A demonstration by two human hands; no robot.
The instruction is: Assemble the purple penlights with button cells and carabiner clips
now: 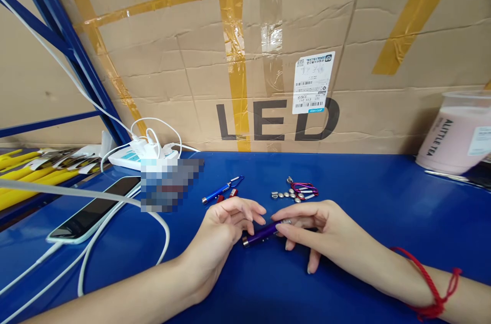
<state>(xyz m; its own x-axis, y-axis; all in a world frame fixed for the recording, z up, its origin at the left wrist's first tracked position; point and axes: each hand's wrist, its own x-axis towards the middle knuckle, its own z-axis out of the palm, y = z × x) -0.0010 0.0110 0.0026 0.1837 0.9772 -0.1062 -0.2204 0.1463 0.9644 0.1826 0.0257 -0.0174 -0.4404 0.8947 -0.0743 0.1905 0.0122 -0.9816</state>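
Pinching the purple tube (261, 235) near its right end, the right hand (326, 232) had thumb and fingertips drawn in around it, a red cord (436, 306) looped at the wrist. The left hand (226, 227) was half curled beside the tube's silver left end; from where I stood I couldn't tell whether those fingers touched it. The tube sat slanted between the two hands, low over the middle of the blue table (368, 196)

Just past the hands lay a blue tube (216, 193) and some red parts (233, 193), partly hidden by the left hand. Right of these, button cells (286, 194) ran in a short, uneven line, touching or nearly touching a group of clips (305, 189). The left side was crowded: a phone (92, 211) lay there, with white cables (81, 278) bending beside it and across towards the left forearm. Behind the phone stood a power strip (123, 156), plugs in it

A big carton (161, 73) marked LED walled off the table's back edge, and a blue frame (82, 63) rose at the far left. Rightward there was more room, a broad stretch of tabletop reaching from the clips to a cup (448, 140) near the back edge
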